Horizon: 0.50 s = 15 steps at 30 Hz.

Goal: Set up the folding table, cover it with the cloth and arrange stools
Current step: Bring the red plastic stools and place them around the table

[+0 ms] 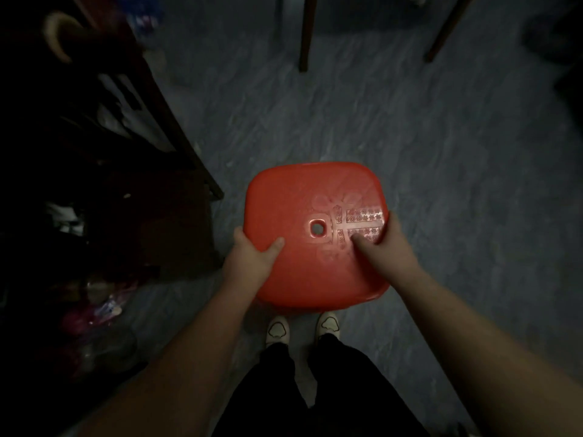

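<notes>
A red plastic stool [310,197] with a square seat, a small centre hole and a flower pattern is seen from above, in front of my feet. My left hand [252,257] grips its left edge, thumb on the seat and fingers under the rim. My right hand [388,247] grips the right edge the same way, thumb lying on the patterned part. The stool's legs are hidden beneath the seat. Two brown table legs [306,33] stand at the top of the view; the table top is out of frame.
A dark wooden shelf unit [176,127] full of dim clutter runs along the left. Bags and pink items [97,313] lie on the floor at its foot. Grey marbled floor [441,159] spreads ahead and to the right. My white shoes [277,329] are just below the stool.
</notes>
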Tool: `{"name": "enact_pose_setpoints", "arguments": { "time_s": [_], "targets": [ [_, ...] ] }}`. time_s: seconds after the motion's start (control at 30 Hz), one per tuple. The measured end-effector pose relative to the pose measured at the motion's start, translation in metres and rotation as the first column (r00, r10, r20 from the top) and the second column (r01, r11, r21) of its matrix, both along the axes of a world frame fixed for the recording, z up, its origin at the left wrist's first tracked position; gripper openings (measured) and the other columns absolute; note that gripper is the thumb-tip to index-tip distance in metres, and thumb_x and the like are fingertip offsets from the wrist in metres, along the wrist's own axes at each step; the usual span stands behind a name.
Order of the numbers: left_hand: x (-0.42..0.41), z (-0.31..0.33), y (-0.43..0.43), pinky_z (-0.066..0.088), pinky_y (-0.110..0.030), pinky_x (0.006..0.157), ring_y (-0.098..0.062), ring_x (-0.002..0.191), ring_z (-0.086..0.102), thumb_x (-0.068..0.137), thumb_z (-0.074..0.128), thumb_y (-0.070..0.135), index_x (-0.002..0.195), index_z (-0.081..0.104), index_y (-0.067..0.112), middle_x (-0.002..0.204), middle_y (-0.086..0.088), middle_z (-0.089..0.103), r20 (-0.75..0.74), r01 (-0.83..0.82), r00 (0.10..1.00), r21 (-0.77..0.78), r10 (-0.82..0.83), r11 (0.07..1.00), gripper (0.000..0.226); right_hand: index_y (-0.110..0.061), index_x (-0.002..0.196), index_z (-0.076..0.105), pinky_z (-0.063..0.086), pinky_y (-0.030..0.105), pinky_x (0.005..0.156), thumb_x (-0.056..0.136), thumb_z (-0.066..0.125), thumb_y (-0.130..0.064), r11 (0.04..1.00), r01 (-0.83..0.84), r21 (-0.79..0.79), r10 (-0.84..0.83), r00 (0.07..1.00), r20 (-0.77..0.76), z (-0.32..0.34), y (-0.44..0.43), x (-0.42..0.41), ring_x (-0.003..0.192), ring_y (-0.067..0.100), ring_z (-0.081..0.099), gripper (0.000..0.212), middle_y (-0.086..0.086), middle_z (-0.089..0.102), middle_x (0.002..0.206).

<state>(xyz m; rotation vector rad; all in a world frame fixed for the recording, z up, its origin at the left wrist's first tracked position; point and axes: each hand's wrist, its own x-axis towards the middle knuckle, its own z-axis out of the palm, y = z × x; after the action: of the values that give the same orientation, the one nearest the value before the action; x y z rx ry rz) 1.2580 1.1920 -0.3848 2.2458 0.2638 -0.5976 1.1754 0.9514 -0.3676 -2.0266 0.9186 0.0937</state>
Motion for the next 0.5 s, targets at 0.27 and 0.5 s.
{"name": "enact_pose_setpoints", "arguments": {
  "time_s": [0.27,0.5],
  "targets": [
    [-0.004,0.153,-0.017,0.045,-0.044,0.097,-0.040,0.120,0.056,0.088,0.056,0.061,0.148,0.023,0.009,0.138,-0.020,0.053,0.247,0.312,0.906,0.158,-0.343,0.937,0.086,-0.027,0.134,0.035,0.045,0.033,0.088,0.081,0.073,-0.037,0.976,0.172,-0.137,-0.145,0.972,0.185,0.144,0.020,-0.074,0.105,0.017,0.059,0.066,-0.007,0.056,0.118],
    [-0.024,0.205,-0.083,0.046,-0.045,0.093,-0.040,0.119,0.056,0.092,0.048,0.063,0.150,0.020,0.005,0.137,-0.021,0.052,0.388,0.476,0.731,0.300,-0.562,0.827,0.087,-0.023,0.149,0.025,0.046,0.044,0.103,0.081,0.069,-0.048,0.921,0.343,-0.187,-0.299,0.927,0.226,0.177,-0.011,-0.123,0.126,0.025,0.054,0.085,0.005,0.051,0.141]
  ]
}}
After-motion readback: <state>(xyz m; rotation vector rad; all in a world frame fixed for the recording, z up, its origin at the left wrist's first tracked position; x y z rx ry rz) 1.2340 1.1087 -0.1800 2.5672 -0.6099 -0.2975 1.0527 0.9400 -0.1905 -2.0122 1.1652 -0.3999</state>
